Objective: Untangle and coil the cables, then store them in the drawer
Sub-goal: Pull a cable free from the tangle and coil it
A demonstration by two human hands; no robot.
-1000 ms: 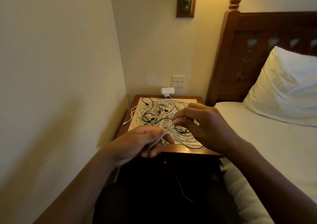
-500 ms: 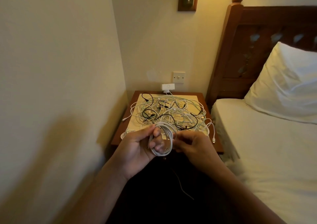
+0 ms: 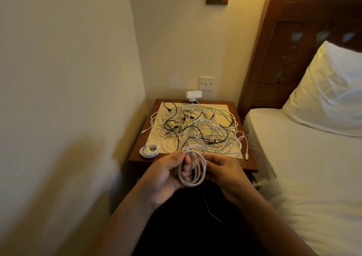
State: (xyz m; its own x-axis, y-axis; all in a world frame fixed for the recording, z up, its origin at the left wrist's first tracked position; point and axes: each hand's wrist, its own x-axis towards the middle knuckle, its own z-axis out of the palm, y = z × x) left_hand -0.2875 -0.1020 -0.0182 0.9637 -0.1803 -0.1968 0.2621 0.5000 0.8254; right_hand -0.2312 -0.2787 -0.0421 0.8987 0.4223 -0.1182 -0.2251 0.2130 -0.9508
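**Head view: white coil held in both hands, tangle on nightstand**

- Left hand (image 3: 164, 174): palm toward the camera, thumb on top, fingers curled round the left side of a white cable coil (image 3: 202, 168). Some fingertips show through the loops.
- Right hand (image 3: 225, 169): fingers curled, pinching the right side of the same coil near its top. Exact finger contact is hidden behind the loops.
- Coil: several loose oval loops, held upright between the two hands, in front of the near edge of the nightstand (image 3: 135, 154) and above the person's dark lap.
- A strand runs from the top of the coil up into the cable tangle (image 3: 197, 130).
- Tangle: white and black cables heaped on a pale mat (image 3: 222, 108) that covers most of the nightstand top. One white plug end (image 3: 246, 156) lies at the near right corner.
- Small finished coil (image 3: 149, 150), white, lies flat on the wood at the near left corner, just beside the mat, apart from the heap.
- White adapter (image 3: 194, 94) sits at the back edge under a wall switch (image 3: 206, 83).
- Bed (image 3: 305, 167) with pillow (image 3: 329, 91) is to the right, and the wooden headboard (image 3: 274, 50) stands behind.
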